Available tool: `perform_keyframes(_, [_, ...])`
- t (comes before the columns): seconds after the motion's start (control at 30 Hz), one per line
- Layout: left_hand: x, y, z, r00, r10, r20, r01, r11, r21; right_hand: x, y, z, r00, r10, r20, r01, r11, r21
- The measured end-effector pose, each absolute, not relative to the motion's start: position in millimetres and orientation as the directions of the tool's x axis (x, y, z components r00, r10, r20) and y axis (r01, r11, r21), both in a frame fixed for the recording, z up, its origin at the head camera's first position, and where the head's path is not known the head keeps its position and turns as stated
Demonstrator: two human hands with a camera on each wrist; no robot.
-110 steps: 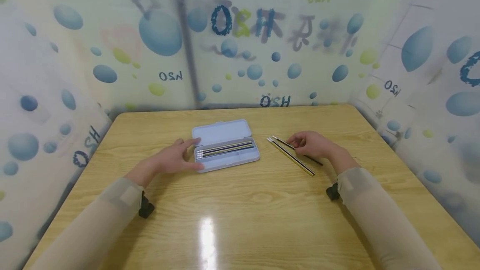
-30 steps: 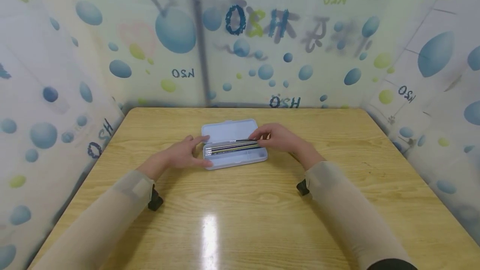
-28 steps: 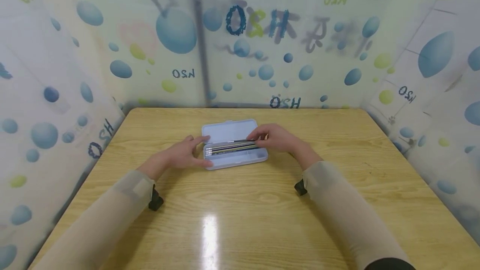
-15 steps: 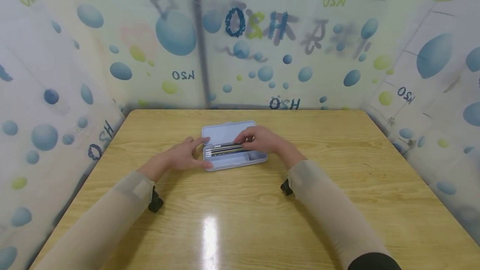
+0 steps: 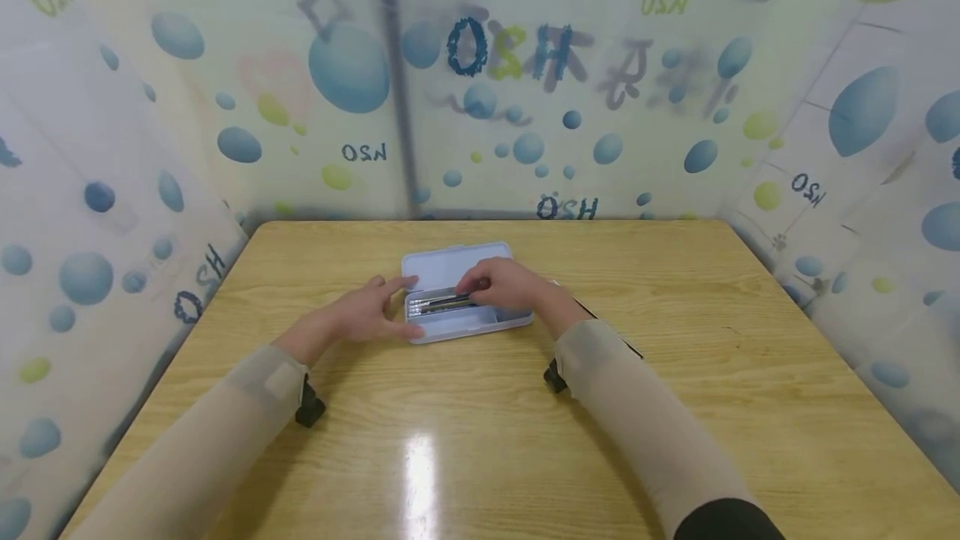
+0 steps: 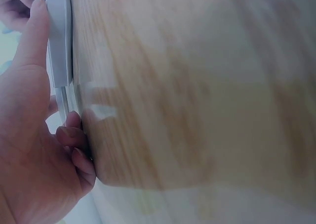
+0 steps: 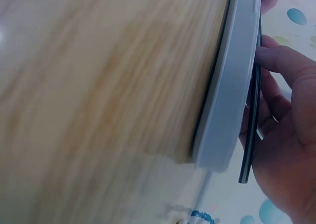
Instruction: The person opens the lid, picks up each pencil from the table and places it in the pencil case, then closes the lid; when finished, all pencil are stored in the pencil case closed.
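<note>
A light grey pencil case (image 5: 457, 263) lies open in the middle of the wooden table (image 5: 480, 440), with several pencils (image 5: 438, 303) in its tray. My left hand (image 5: 360, 315) rests at the case's left end. Its thumb (image 6: 34, 41) lies straight along the case wall (image 6: 59, 46). My right hand (image 5: 498, 286) is over the tray, its fingers curled on a dark pencil (image 7: 252, 125) held just above the case rim (image 7: 227, 85). Another dark pencil (image 5: 636, 351) lies on the table beside my right forearm, partly hidden by the sleeve.
Panels printed with blue and green bubbles (image 5: 352, 65) close in the table at the back and on both sides. A bright light glare (image 5: 416, 461) sits on the table near me.
My right hand has carried a pencil from the table's right side to the case and slid leftward over the tray. The left hand has stayed at the case's left end.
</note>
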State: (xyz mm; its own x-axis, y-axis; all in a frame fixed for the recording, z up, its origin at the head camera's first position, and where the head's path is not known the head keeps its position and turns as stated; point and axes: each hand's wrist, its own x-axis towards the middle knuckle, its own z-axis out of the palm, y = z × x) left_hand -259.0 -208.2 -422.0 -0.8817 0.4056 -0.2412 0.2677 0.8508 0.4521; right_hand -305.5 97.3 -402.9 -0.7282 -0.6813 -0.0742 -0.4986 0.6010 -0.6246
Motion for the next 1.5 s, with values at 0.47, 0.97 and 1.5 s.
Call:
perform_keyframes(0.47, [-257.8, -206.6, -420.2, -0.880, 0.415, -0.232, 0.275, 0.842, 0.464, -303.3, 85.3, -404.5, -0.709, -0.700, -0.083, -0.515, 0.595, -0.617])
perform_keyframes(0.97, [-255.6, -206.4, -421.4, -0.885, 0.413, -0.215, 0.281, 0.843, 0.459, -299.7, 126.3, -399.8, -0.768, -0.636, -0.074, -0.458, 0.627, -0.630])
perform_keyframes(1.5, [-256.7, -206.3, -422.3, -0.884, 0.413, -0.218, 0.281, 0.844, 0.456, -275.1, 226.3, -395.4, -0.843, -0.537, -0.036, -0.404, 0.676, -0.616])
